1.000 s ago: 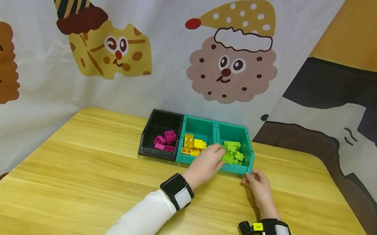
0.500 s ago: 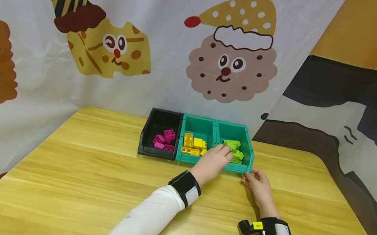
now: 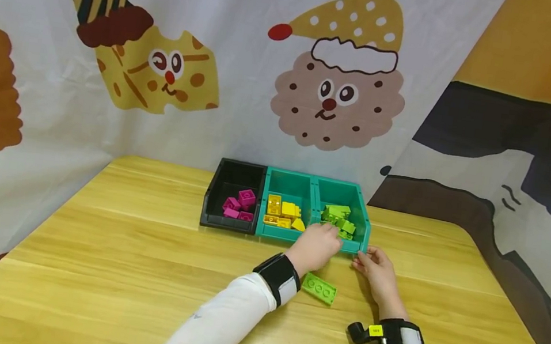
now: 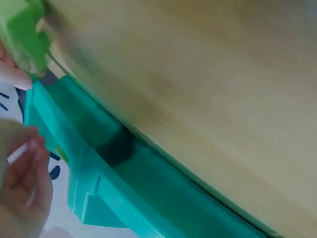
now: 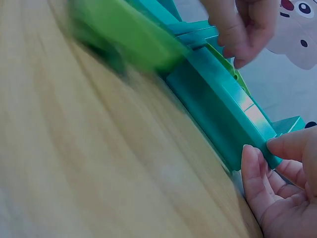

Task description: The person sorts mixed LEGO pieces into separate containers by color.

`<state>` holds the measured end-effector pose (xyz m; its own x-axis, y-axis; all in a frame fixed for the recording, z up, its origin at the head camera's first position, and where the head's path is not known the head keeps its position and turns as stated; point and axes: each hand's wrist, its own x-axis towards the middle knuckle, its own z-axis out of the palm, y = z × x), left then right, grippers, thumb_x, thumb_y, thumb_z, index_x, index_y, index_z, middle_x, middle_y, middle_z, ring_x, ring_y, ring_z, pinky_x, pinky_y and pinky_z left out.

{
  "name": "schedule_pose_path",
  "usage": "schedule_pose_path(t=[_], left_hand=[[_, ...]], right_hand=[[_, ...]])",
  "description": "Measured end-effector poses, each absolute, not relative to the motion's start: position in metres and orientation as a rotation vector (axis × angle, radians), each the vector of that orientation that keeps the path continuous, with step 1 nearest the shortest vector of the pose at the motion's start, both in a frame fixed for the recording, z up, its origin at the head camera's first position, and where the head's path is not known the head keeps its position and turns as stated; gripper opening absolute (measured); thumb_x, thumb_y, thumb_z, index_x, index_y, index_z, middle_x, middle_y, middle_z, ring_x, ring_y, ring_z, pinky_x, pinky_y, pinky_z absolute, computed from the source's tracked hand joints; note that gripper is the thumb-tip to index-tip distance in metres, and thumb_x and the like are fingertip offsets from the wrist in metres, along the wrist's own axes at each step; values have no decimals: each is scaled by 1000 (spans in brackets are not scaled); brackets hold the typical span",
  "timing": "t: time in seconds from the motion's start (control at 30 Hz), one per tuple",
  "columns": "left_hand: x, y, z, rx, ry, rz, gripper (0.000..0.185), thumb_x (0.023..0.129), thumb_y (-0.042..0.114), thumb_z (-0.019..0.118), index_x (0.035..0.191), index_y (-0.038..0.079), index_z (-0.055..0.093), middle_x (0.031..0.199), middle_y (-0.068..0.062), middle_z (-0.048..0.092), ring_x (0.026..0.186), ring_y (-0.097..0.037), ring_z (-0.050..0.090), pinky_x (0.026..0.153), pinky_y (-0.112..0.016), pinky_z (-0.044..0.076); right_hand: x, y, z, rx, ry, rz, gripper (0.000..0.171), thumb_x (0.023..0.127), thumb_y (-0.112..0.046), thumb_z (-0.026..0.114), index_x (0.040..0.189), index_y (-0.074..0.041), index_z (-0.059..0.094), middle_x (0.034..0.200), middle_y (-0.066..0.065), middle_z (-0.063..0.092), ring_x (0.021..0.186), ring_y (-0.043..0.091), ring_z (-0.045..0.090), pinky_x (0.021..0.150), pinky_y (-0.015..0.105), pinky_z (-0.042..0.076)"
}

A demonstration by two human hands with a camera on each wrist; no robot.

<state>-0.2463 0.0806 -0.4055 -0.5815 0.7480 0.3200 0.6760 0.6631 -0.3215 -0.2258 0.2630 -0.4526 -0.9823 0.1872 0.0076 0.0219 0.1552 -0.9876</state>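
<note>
My left hand (image 3: 317, 248) is over the front lip of the right teal storage bin (image 3: 365, 230), fingers loosely bent downward, with nothing visible between them in the left wrist view. Its fingertips are near the lime-green toy bricks (image 3: 345, 226) inside. A separate lime-green brick (image 3: 319, 289), underside with round tubes showing, is in front of the bin; it is motion-blurred in the right wrist view (image 5: 133, 37), so whether it touches the table is unclear. My right hand (image 3: 379, 273) pinches the bin's front right corner between thumb and fingers (image 5: 290, 146).
Left of the green bricks, a teal bin (image 3: 291, 181) holds yellow bricks (image 3: 288, 210). Beside it a black bin (image 3: 238, 174) contains magenta bricks (image 3: 247, 198). All three stand in a row on the wooden table (image 3: 111, 266), before a printed curtain (image 3: 242, 104).
The left hand has moved a little rightward and toward the person. A lime-green brick has come out of the bin and appears in front of it. The right hand keeps its hold.
</note>
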Motion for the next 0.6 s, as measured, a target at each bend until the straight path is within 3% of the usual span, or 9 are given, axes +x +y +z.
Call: schedule_pose_path(t=[0.1,0.17,0.23,0.4,0.6], left_hand=[[-240,80,-405,-1242,-2564,151,25,92,44,56,89,23,70,89,9,65,82,-6,61,70,-23,52],[-235,78,-404,-1346,-2667,81,40,88,60,53,83,22,66,80,10,61,73,-5,59,63,-21,49],[-228,74,-402,-1444,-2784,31,46,80,67,58,85,21,64,77,10,56,70,-4,55,60,-20,46],[-214,65,-394,-1660,-2957,59,58,63,52,83,106,20,62,88,9,50,80,-4,48,67,-16,41],[-206,64,-390,-1738,-2957,104,39,70,23,85,101,18,61,94,9,56,83,-4,49,70,-15,41]], right_hand=[[-226,263,-453,-198,-2294,1948,31,99,-8,45,123,11,38,91,-1,54,78,-1,57,74,15,51],[-225,262,-453,-197,-2304,1940,32,99,-9,45,123,11,38,91,-2,54,79,-2,57,74,14,51],[-225,262,-453,-195,-2312,1933,31,99,-9,45,123,10,38,91,-2,54,79,-2,57,74,14,51],[-226,261,-453,-185,-2294,1948,30,99,-8,46,122,10,39,90,-2,53,79,-1,57,74,14,51],[-226,262,-454,-190,-2280,1955,30,99,-7,46,122,10,38,89,-2,52,78,0,58,73,15,51]])
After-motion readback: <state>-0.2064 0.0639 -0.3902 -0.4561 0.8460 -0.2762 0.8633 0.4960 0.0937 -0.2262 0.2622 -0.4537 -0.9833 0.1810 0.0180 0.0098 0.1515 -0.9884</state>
